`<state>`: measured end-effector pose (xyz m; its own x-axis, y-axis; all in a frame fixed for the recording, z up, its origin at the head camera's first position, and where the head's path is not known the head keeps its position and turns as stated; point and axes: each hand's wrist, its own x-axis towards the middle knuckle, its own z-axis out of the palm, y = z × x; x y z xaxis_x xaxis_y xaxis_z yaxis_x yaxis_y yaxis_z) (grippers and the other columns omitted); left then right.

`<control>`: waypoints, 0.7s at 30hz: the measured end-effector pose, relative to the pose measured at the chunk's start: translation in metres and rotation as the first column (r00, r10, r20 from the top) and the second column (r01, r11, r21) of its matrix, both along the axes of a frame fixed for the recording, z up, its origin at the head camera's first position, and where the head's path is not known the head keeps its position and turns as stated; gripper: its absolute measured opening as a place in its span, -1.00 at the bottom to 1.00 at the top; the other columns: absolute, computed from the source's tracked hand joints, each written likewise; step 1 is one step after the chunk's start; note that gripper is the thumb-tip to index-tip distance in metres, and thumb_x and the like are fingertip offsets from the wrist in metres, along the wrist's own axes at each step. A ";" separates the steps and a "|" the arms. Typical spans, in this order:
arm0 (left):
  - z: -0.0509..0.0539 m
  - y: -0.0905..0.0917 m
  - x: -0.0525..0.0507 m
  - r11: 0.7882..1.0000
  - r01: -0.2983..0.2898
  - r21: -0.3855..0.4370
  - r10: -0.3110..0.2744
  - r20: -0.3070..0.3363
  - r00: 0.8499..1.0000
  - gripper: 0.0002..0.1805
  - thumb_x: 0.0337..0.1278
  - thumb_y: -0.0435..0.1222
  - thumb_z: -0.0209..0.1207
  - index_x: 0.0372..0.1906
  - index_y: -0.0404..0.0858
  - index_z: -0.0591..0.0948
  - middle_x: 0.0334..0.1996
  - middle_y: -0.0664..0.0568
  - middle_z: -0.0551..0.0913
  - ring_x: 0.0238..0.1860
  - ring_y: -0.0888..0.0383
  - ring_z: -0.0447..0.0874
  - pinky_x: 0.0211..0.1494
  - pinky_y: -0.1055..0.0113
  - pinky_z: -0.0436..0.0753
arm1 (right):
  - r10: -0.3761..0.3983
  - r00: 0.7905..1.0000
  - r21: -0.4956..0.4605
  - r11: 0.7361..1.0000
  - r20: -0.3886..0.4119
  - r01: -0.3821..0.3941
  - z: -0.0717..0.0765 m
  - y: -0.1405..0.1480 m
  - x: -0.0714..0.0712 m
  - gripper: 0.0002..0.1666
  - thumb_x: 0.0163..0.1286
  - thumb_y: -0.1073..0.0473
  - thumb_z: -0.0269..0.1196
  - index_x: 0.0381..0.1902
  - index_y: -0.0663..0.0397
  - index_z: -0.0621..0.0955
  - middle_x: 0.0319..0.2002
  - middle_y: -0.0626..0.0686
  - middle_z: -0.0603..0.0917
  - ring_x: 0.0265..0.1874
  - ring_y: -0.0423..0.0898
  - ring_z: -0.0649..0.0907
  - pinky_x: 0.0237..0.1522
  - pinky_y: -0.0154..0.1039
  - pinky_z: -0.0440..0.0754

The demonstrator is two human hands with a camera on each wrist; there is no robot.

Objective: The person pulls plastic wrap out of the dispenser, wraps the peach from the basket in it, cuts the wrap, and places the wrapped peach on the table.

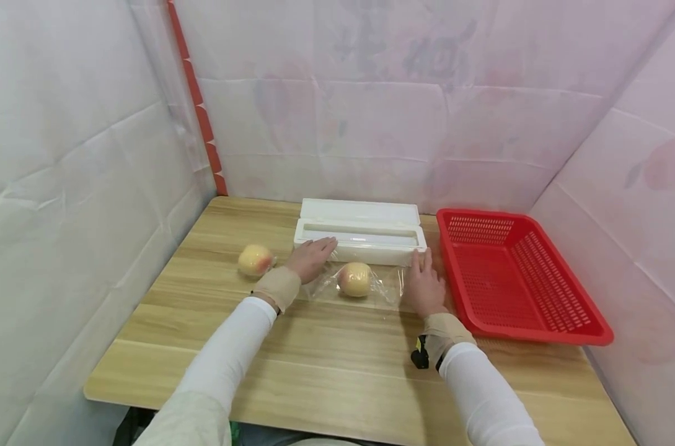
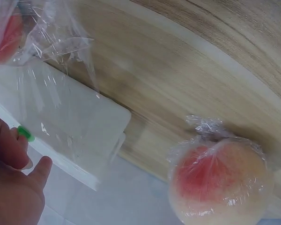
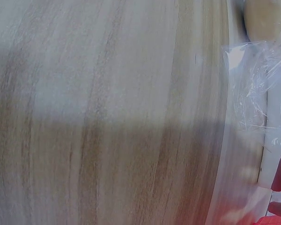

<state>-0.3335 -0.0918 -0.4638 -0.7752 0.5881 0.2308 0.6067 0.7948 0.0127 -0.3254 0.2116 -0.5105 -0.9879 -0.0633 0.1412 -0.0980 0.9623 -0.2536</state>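
A white cling film dispenser box [image 1: 365, 253] stands with its lid [image 1: 362, 212] raised at the back of the table. Clear film [image 2: 56, 108] drapes over its front and runs under a peach [image 1: 355, 280]. At the box's front left, my left hand [image 1: 310, 257] has its fingers bent at a small green slide cutter [image 2: 25, 133] on the edge, mostly hidden by the fingers. My right hand [image 1: 424, 286] touches the box's front right corner with extended fingertips. Another peach [image 1: 256, 260], wrapped in film, lies left of the left hand.
A red plastic basket [image 1: 465, 297] stands at the right, close beside the right hand. The wood-grain table [image 1: 337, 359] extends toward the person. White sheets [image 1: 370, 124] hang behind the table and along both sides.
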 end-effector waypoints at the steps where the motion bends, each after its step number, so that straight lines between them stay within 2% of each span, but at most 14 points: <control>1: 0.000 -0.001 0.000 1.000 0.000 -0.002 0.000 -0.003 1.000 -0.47 0.33 -0.49 0.01 0.39 -0.40 0.35 0.39 -0.23 0.41 0.40 -0.12 0.40 0.40 -0.05 0.44 | -0.001 1.000 0.001 1.000 0.006 0.001 -0.001 0.001 0.000 0.03 0.25 0.31 0.18 0.57 0.19 -0.08 0.54 0.43 -0.13 0.11 0.44 0.53 0.09 0.42 0.49; 5: -0.001 -0.002 -0.001 0.999 -0.030 -0.038 0.031 0.027 0.999 -0.35 0.23 -0.41 0.20 0.42 -0.35 0.32 0.43 -0.17 0.36 0.44 -0.07 0.35 0.45 -0.07 0.37 | -0.003 1.000 0.001 1.000 0.017 0.003 -0.002 0.001 -0.001 0.04 0.25 0.30 0.18 0.57 0.18 -0.09 0.55 0.42 -0.14 0.10 0.44 0.53 0.09 0.43 0.47; 8: -0.001 -0.005 -0.002 0.998 -0.041 -0.056 0.043 0.019 0.999 -0.29 0.15 -0.37 0.29 0.42 -0.33 0.33 0.44 -0.14 0.36 0.45 -0.05 0.34 0.46 -0.06 0.36 | -0.002 1.000 0.009 1.000 0.006 0.002 -0.002 0.002 -0.002 0.03 0.27 0.29 0.17 0.57 0.19 -0.09 0.54 0.43 -0.14 0.08 0.44 0.54 0.07 0.42 0.49; 13: -0.001 -0.011 -0.001 0.998 -0.034 -0.051 0.032 -0.026 0.999 -0.40 0.21 -0.45 0.17 0.38 -0.34 0.37 0.42 -0.15 0.39 0.42 -0.06 0.38 0.43 -0.05 0.41 | -0.005 1.000 0.010 1.000 -0.008 0.005 -0.002 0.001 -0.002 0.02 0.27 0.28 0.17 0.57 0.19 -0.08 0.55 0.43 -0.14 0.05 0.42 0.56 0.04 0.39 0.52; 16: 0.000 -0.016 0.001 0.998 -0.040 -0.051 0.039 -0.029 0.999 -0.43 0.24 -0.50 0.10 0.37 -0.36 0.37 0.41 -0.17 0.40 0.41 -0.08 0.38 0.42 -0.06 0.42 | -0.007 1.000 0.010 1.000 -0.005 0.007 -0.002 0.000 -0.002 0.00 0.29 0.28 0.15 0.57 0.18 -0.09 0.55 0.41 -0.14 0.05 0.40 0.56 0.04 0.37 0.52; 21: 0.000 -0.028 0.004 0.996 -0.068 -0.060 0.066 -0.040 0.997 -0.43 0.22 -0.49 0.12 0.36 -0.38 0.38 0.39 -0.19 0.41 0.40 -0.09 0.40 0.40 -0.03 0.44 | -0.004 1.000 0.011 1.000 -0.014 0.004 -0.002 0.002 -0.001 -0.06 0.33 0.28 0.11 0.57 0.20 -0.06 0.54 0.43 -0.12 0.01 0.40 0.57 0.00 0.36 0.54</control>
